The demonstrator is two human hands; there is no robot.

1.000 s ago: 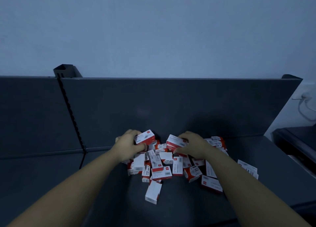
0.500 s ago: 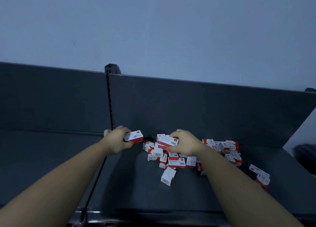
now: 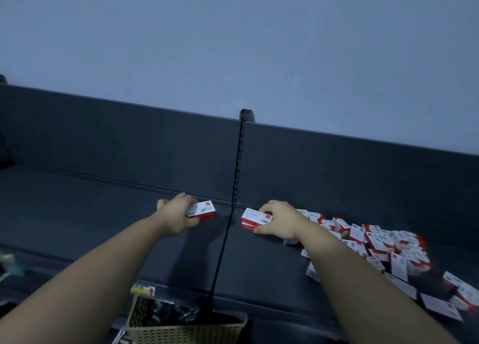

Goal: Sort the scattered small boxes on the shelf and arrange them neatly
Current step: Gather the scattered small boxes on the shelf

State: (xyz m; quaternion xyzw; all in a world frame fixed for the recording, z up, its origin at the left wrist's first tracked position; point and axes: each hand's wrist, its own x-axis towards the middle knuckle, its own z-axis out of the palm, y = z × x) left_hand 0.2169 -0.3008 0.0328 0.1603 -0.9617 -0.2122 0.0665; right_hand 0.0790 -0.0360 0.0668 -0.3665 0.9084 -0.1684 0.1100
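Note:
My left hand (image 3: 177, 218) grips a small red-and-white box (image 3: 202, 208) on the dark shelf (image 3: 103, 214), just left of the upright slotted divider (image 3: 237, 177). Just right of that divider, my right hand (image 3: 280, 219) holds two stacked red-and-white boxes (image 3: 255, 218) at the shelf surface. Behind and to the right of my right forearm lies a scattered pile of several boxes (image 3: 383, 247), reaching to the frame's right edge. My right forearm hides part of the pile.
A beige woven basket (image 3: 186, 328) with dark items sits below the shelf's front edge. A yellow price label (image 3: 142, 290) is on the shelf lip. The dark back panel (image 3: 129, 149) rises behind the shelf, and a pale wall stands above it.
Both hands have carried their boxes left out of the pile. The left hand's box is now past the divider. The view has swung left, so the pile lies farther right.

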